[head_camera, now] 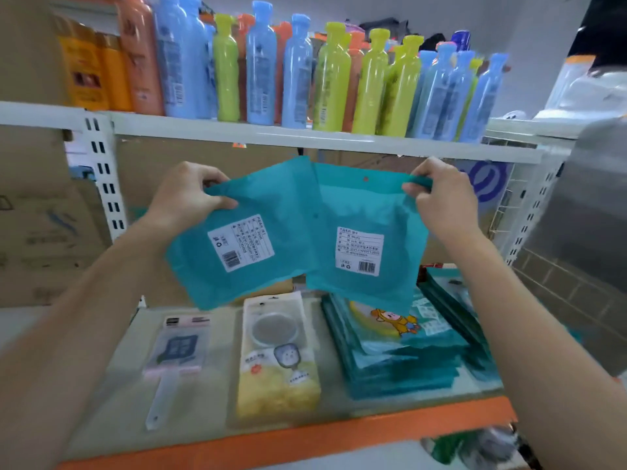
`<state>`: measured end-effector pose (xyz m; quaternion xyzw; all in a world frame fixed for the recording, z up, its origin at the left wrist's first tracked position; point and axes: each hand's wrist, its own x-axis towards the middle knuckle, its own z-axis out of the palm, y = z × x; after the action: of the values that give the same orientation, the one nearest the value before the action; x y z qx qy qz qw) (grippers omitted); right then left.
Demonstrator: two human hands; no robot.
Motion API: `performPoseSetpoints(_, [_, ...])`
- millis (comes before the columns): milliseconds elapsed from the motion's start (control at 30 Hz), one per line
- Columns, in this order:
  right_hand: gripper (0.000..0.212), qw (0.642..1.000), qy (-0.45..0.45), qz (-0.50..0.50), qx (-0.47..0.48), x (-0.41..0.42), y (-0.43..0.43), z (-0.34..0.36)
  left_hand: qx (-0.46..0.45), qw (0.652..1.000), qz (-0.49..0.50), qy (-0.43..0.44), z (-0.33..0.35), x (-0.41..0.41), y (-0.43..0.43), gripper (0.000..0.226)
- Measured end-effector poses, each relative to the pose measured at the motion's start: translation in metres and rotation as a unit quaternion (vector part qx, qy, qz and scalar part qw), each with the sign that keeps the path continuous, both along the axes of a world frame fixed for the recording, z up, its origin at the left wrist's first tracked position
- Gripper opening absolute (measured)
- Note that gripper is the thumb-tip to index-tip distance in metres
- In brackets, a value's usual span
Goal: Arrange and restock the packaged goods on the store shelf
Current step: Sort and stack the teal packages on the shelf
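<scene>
- Left hand (190, 195) and right hand (441, 195) each pinch, fingers curled, a top corner of one teal packet, left packet (244, 239) and right packet (359, 232).
- Both hang above the shelf (305, 432), over a teal stack (400, 354).

Left grip (190, 195), right grip (444, 198), both raised, fingers pinched
</scene>
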<state>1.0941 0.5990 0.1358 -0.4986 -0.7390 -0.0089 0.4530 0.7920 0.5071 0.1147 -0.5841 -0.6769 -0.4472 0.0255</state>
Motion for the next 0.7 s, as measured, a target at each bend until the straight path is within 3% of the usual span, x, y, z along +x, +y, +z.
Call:
performPoseSetpoints(267, [0.015,1.000,0.010,-0.008,-0.013,0.064,0.027,0.002,-0.023,0.998,-0.038,-0.038,-0.001,0.063,0.018,0.017])
performPoseSetpoints(433, [0.013,0.999,0.036,-0.027,-0.010,0.090,0.039,0.000,-0.033,0.990,-0.094,-0.101,-0.001,0.075,0.040,0.016])
performPoseSetpoints(700, [0.015,0.996,-0.003,-0.094,0.010,0.140,0.048,0.003,-0.094,0.964,-0.140,-0.205,-0.017,0.117,0.080,0.008])
